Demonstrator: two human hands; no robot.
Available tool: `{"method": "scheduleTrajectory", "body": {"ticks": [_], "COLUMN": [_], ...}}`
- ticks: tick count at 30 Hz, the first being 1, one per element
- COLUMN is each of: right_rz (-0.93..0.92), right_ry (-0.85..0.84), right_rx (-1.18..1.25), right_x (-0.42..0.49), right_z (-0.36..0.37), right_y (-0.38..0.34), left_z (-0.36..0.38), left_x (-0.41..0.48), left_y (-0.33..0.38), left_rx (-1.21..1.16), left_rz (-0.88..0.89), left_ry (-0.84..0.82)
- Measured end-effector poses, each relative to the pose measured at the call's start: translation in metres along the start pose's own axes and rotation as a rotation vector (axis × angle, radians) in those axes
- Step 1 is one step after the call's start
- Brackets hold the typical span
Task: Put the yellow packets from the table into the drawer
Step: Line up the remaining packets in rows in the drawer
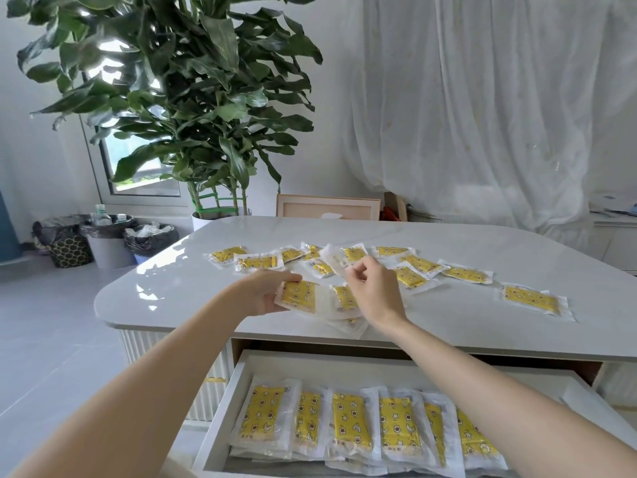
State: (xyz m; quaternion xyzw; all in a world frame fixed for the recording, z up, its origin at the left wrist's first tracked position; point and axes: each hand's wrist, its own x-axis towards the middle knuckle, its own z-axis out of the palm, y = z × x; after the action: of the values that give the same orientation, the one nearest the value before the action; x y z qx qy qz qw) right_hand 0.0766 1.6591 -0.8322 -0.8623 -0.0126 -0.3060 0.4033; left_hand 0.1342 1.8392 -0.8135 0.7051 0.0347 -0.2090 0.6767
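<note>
Centrally, over the near half of the bench (241,294): left grip (267,291) clamped on a fanned stack of yellow packets (299,296), thumb on top, fingers (275,307) curled beneath, stack held just above the bench surface. Just right of that stack, right grip (374,294) pinched narrow on one pale packet (332,258), reverse side up, lifted and tilted above the stack. Beyond the stack, farther back on the bench, loose yellow packets (412,276) scattered in a rough band, some overlapping, some apart. Well right of the stack, a single packet (531,300) lying flat and alone. Below the stack, under the bench's near edge, the open drawer (238,381), white-walled, with a row of yellow packets (351,422) laid side by side and overlapping, more layered beneath; right forearm crossing over the row's right end. Far behind the stack, past the bench's back edge, a large leafy plant (186,98) in a white pot, with a pale wooden frame (327,207) leaning just right of the pot. Left of the bench, on the floor, bins lined with black bags (151,241), near a window. Right and behind the bench, white sheer curtains (482,98) hanging down.
</note>
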Motion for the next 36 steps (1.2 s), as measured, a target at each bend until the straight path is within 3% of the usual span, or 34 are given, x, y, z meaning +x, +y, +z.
{"method": "scheduleTrajectory", "body": {"ticks": [5,10,13,15,19,23,27,31,36], "right_rz": [-0.237,-0.356,-0.148,0.011,0.181,0.259,0.246,0.244,0.350], "right_ry": [-0.296,-0.376,-0.243,-0.210,-0.476,-0.578,-0.538,-0.422,-0.210], "right_rx": [-0.050,-0.189,-0.071,-0.126,-0.397,-0.494,-0.593,-0.412,-0.357], "right_x": [-0.017,-0.017,-0.006,0.006,0.013,0.008,0.009,0.017,0.026], "right_z": [0.017,0.017,0.015,0.009,0.003,0.014,0.022,0.019,0.002], "right_y": [0.004,0.012,0.018,0.035,0.068,0.059,0.054,0.054,0.058], "left_z": [-0.008,-0.011,-0.017,-0.024,-0.033,-0.032,-0.032,-0.034,-0.033], "left_x": [0.005,0.003,0.006,0.009,0.007,0.008,0.013,0.017,0.018], "left_y": [0.001,-0.002,-0.001,0.000,-0.002,-0.001,-0.001,-0.003,-0.005], "left_rx": [-0.262,-0.032,-0.030,-0.032,0.024,0.018,-0.005,0.015,0.010], "left_rz": [0.009,0.026,0.064,0.089,0.107,0.123,0.134,0.146,0.152], "left_ry": [-0.073,0.013,0.089,0.130,0.112,0.095,0.089,0.094,0.091]}}
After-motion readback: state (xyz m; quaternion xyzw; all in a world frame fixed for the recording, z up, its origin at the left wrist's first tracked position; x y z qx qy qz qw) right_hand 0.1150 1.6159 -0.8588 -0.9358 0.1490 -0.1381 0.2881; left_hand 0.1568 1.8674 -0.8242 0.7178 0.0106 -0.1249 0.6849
